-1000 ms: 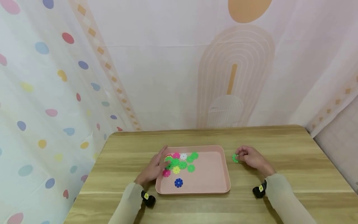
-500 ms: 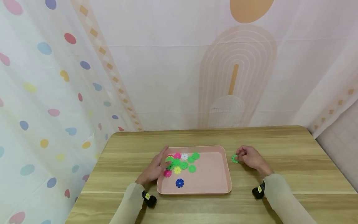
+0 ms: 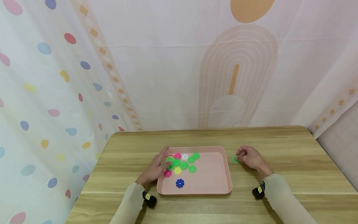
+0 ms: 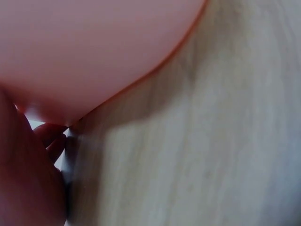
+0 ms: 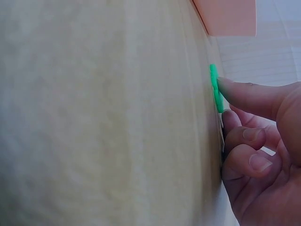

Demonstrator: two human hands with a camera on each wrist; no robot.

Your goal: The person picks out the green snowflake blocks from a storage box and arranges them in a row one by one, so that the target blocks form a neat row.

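Observation:
At the tray's left side my left hand [image 3: 153, 170] grips the pink tray [image 3: 209, 177], thumb over the rim among the discs and other fingers along the outside. In the left wrist view, fingertips [image 4: 55, 143] touch the tray's edge. Right of the tray, my right hand [image 3: 251, 158] pinches a green snowflake disc [image 3: 235, 160] at the tabletop. The right wrist view shows this disc edge-on, the thumb [image 5: 244, 96] on its face and a finger at its lower edge. Several notched discs lie in the tray, including a green one [image 3: 192, 169] and a blue one [image 3: 180, 183].
A wooden table [image 3: 201, 208] carries everything. Green discs overlap in the tray's left half, beside a yellow disc [image 3: 177, 170], a white disc [image 3: 185, 156] and pink ones. A patterned curtain [image 3: 156, 77] hangs behind the table and on its left.
The green disc by my right hand has tilted slightly, showing less of its face in the head view. Both hands stay in nearly the same places; the head view has shifted a little.

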